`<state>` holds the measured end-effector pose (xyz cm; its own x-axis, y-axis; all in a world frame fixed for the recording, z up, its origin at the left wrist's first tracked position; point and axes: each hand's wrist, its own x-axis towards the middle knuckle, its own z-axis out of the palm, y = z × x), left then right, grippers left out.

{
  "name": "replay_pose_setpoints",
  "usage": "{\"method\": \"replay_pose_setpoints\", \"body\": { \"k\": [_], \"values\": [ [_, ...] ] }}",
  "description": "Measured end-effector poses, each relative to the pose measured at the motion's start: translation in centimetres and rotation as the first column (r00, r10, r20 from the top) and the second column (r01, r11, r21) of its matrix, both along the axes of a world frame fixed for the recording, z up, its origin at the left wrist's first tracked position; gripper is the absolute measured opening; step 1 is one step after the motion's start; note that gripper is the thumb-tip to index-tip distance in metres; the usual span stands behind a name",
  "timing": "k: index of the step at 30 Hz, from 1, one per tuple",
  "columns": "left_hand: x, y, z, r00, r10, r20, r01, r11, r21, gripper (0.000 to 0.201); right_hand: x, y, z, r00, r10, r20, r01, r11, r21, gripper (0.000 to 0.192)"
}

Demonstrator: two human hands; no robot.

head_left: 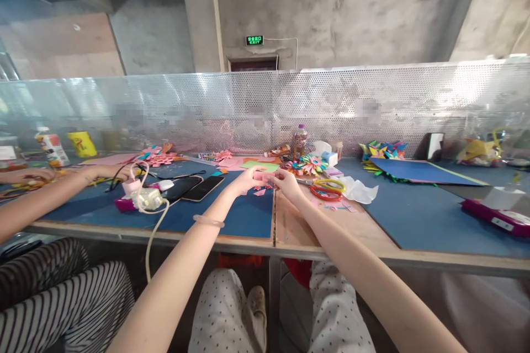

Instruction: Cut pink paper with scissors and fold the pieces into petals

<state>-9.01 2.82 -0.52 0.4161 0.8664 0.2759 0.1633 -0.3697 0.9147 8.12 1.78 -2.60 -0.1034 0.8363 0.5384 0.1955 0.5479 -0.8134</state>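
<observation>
- Spanning the frame's middle, a wooden worktop [298,226] carries blue mats under a perforated metal screen [372,99] and bare concrete walls.
- At centre frame, left hand [247,178] and right hand [285,182] both pinch a small pink paper piece [262,176], its long axis running left to right between them.
- Just right lie glossy ring-handled scissors [325,188]; left, two flat black phones [194,187].
</observation>
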Motion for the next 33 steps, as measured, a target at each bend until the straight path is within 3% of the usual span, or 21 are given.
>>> {"method": "replay_pose_setpoints", "body": {
  "k": [4,8,11,14,22,29,33],
  "values": [
    [0.5,0.1,-0.2,0.999,0.049,-0.011,-0.049,0.999,-0.006,0.064,0.6,0.5,-0.1,1.000,0.002,0.002,-0.001,1.000,-0.017,0.037],
    [1.7,-0.1,0.2,0.986,0.139,0.097,-0.134,0.990,-0.052,0.063,1.5,0.7,0.0,0.997,0.005,-0.073,-0.008,1.000,-0.028,0.040],
    [3.0,0.1,0.3,0.980,0.064,0.187,-0.047,0.995,-0.090,0.047,2.1,1.2,0.1,0.990,-0.035,-0.136,0.028,0.998,-0.057,0.040],
    [4.4,0.8,0.1,0.980,0.085,0.179,-0.068,0.993,-0.099,0.043,2.9,1.7,0.1,0.984,-0.047,-0.171,0.036,0.997,-0.069,0.038],
    [6.4,2.3,0.4,0.989,-0.013,0.148,0.024,0.997,-0.069,0.041,5.8,3.0,-0.3,0.988,0.096,-0.121,-0.108,0.989,-0.104,0.039],
    [7.1,1.1,0.5,0.992,0.015,0.125,-0.011,0.999,-0.030,0.037,6.7,3.7,-0.7,0.978,0.046,-0.203,-0.076,0.986,-0.146,0.043],
    [6.9,-0.1,0.8,0.995,0.015,0.099,-0.008,0.997,-0.073,0.037,6.5,2.9,-0.3,0.983,0.035,-0.180,-0.059,0.990,-0.130,0.043]
  ]
}}
